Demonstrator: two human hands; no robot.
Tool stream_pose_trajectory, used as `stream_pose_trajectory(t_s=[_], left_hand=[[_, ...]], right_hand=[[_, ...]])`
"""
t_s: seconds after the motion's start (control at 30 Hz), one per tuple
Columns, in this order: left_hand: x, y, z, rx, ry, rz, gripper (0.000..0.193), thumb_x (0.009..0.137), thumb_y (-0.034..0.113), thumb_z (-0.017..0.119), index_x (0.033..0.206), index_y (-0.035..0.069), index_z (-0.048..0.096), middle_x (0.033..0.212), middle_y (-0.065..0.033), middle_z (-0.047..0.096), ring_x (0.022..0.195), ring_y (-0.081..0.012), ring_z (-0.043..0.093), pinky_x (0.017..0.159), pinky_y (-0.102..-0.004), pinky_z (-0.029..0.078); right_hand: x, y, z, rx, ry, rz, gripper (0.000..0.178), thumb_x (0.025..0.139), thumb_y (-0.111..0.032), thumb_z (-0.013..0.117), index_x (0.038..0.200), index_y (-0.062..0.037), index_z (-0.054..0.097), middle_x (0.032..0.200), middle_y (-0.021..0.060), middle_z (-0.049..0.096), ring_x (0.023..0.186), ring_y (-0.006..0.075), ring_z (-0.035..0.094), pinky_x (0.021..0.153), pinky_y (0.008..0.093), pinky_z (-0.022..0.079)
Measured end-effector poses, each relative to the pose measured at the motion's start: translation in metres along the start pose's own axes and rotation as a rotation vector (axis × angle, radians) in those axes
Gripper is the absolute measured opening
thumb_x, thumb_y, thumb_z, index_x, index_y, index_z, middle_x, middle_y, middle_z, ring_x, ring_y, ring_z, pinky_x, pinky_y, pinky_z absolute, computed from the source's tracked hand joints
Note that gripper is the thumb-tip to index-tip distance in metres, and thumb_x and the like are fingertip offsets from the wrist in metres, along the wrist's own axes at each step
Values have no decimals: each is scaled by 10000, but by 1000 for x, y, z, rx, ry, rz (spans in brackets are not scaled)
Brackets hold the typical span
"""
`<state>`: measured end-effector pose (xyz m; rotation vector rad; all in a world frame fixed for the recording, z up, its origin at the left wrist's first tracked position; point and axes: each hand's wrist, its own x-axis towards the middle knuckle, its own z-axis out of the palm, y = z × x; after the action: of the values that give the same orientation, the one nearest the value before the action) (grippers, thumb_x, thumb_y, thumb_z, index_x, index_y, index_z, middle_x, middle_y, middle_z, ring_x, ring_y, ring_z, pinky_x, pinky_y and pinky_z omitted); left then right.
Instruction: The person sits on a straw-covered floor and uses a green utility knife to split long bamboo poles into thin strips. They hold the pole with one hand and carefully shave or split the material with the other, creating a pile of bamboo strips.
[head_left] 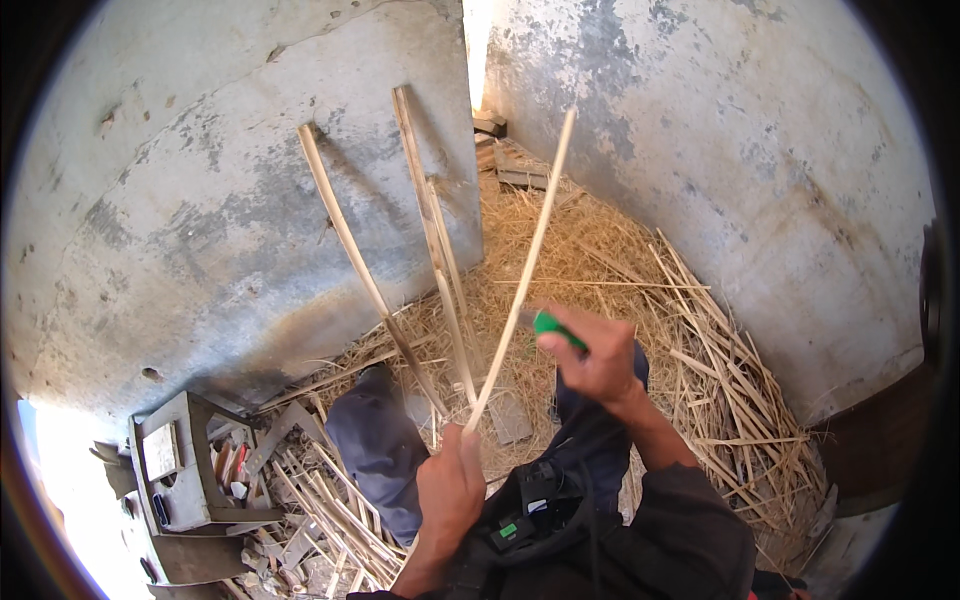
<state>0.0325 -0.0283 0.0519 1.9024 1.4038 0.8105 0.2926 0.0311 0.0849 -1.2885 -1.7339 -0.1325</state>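
My left hand (452, 482) is closed around the lower end of a long, thin, pale bamboo strip (535, 245), which slants up and away to the right. In my right hand (598, 360) is a green-handled knife (556, 328), fingers wrapped round its grip. Its short greyish blade is blurred and lies against or very near the middle of the strip; contact cannot be told exactly. Beyond my left hand, a longer bamboo pole (350, 240) and a split pole (425, 215) lean on the wall, their lower ends between my legs.
Straw-like shavings (520, 235) cover the floor ahead. A large heap of thin strips (735, 400) lies to the right, with more strips (340, 520) at lower left. A worn wooden stool (190, 470) holding odds and ends stands at left. Stained walls (720, 190) meet near a bright gap.
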Motion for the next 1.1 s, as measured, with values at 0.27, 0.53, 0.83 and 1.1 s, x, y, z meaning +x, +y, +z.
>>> stream_pose_trajectory(t_s=[0.27,0.53,0.83,1.1], left_hand=[[-22,-17,9,27,-85,-50,222,1118,274,552,1077,55,550,667,-258,637,643,-512,650,576,-617,471],[-31,-34,5,19,-118,-51,249,1107,294,588,1103,47,560,670,-254,644,652,-508,655,578,-602,470],[9,-5,-4,-192,3,-56,216,1057,210,698,988,12,645,615,-155,576,517,-287,576,533,-408,439],[15,-6,-6,-327,50,-49,229,1062,210,697,983,0,652,590,-57,493,555,-86,436,519,-335,368]], right_hand=[[14,38,-7,-33,156,191,324,1010,-268,756,1206,-13,793,849,140,765,666,201,695,591,333,500],[21,95,-18,561,234,539,344,1122,-344,592,1174,-46,756,685,-76,483,559,58,350,527,273,269],[-27,18,32,476,-13,201,328,1047,-345,689,1155,-36,689,753,31,614,611,162,566,573,309,453],[-34,-12,41,291,-28,-68,332,908,-382,858,1023,-85,765,794,70,723,654,275,714,578,365,543]])
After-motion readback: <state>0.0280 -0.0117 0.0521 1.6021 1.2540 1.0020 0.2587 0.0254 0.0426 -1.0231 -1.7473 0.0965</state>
